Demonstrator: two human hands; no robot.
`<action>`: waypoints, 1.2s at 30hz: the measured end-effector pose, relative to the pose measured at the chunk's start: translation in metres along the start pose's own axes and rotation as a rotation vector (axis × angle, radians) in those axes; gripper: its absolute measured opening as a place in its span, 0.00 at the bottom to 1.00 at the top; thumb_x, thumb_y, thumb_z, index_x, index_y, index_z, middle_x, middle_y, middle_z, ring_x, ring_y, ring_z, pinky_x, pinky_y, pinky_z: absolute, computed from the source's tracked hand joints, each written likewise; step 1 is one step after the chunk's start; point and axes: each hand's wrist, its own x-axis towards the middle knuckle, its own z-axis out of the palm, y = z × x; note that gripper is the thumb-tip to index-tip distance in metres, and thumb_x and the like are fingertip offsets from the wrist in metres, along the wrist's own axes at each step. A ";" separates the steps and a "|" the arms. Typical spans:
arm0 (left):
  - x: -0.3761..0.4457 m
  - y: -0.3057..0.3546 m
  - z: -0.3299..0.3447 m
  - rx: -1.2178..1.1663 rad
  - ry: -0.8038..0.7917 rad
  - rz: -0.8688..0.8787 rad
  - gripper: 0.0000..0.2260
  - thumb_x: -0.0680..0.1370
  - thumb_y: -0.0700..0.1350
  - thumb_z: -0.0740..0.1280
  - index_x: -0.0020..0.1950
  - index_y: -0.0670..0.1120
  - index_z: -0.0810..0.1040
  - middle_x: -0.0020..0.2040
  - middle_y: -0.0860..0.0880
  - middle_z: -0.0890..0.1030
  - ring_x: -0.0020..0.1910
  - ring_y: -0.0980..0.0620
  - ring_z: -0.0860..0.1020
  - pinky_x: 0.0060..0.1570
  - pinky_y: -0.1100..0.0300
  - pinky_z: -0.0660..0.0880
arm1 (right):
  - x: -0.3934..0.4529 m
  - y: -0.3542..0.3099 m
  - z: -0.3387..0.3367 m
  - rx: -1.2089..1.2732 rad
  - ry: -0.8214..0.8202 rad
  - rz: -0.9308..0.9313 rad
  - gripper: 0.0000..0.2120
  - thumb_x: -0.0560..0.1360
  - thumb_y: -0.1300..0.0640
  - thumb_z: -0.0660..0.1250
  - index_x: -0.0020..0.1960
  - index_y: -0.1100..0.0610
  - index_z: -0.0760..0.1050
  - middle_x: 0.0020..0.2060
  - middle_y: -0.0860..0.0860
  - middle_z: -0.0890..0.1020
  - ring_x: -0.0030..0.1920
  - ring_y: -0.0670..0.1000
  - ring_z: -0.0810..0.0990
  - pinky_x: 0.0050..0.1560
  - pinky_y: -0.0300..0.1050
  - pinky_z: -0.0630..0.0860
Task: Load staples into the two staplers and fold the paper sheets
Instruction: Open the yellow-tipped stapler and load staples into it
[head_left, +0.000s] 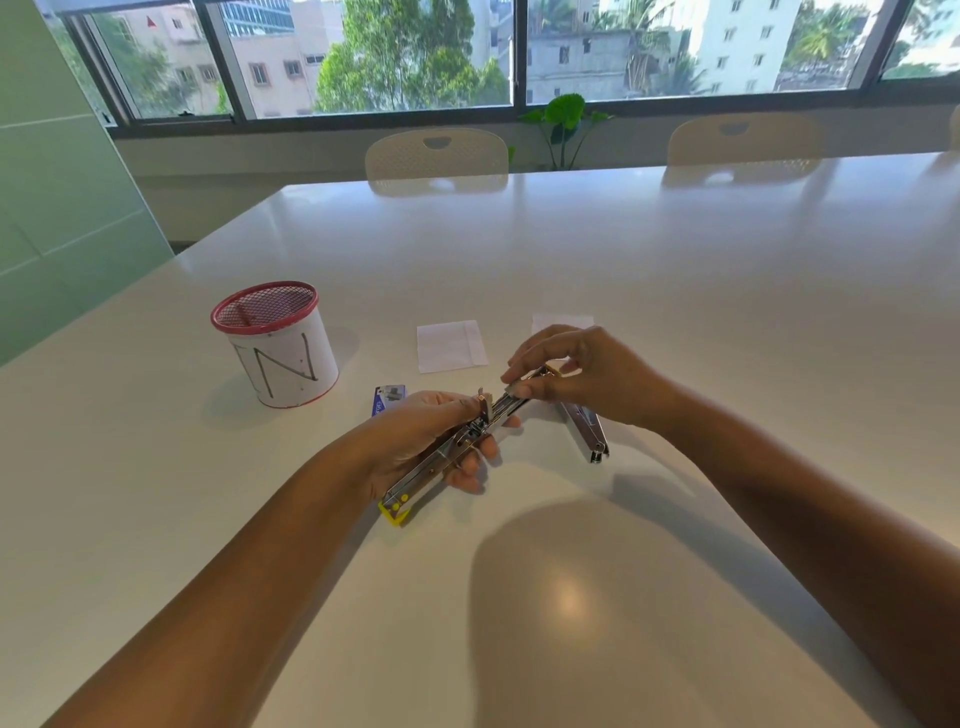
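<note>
Metal stapler (457, 441) opened, gripped by left hand (415, 436); right hand (576, 374) pinching its far end.

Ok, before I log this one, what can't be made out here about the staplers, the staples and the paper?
- Head view: whether staples sit in the open stapler is too small to tell; the left hand and right hand cover parts of it.
- Second stapler: its far end is hidden under the right hand.
- Far paper sheet: mostly hidden behind the right hand.
- Blue box: print too small, partly hidden by the left hand.
</note>
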 end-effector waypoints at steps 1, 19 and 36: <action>0.000 0.000 0.000 -0.002 -0.005 0.004 0.15 0.80 0.46 0.54 0.50 0.41 0.78 0.28 0.47 0.80 0.21 0.56 0.75 0.25 0.64 0.76 | 0.000 0.000 0.000 0.005 -0.009 0.003 0.11 0.69 0.60 0.72 0.48 0.48 0.79 0.43 0.42 0.78 0.46 0.38 0.75 0.42 0.24 0.68; -0.001 -0.001 -0.004 -0.002 -0.032 0.004 0.15 0.79 0.45 0.55 0.44 0.43 0.80 0.28 0.47 0.80 0.22 0.56 0.75 0.24 0.64 0.76 | 0.000 0.001 0.001 0.065 -0.100 0.017 0.11 0.70 0.62 0.70 0.49 0.49 0.79 0.40 0.45 0.80 0.44 0.45 0.77 0.48 0.33 0.73; 0.005 -0.006 -0.009 -0.222 0.012 0.004 0.14 0.79 0.45 0.57 0.49 0.38 0.79 0.29 0.46 0.77 0.21 0.56 0.72 0.21 0.66 0.70 | -0.005 0.000 0.008 -0.397 0.142 -0.154 0.12 0.77 0.59 0.62 0.56 0.49 0.79 0.58 0.51 0.77 0.58 0.49 0.72 0.57 0.35 0.65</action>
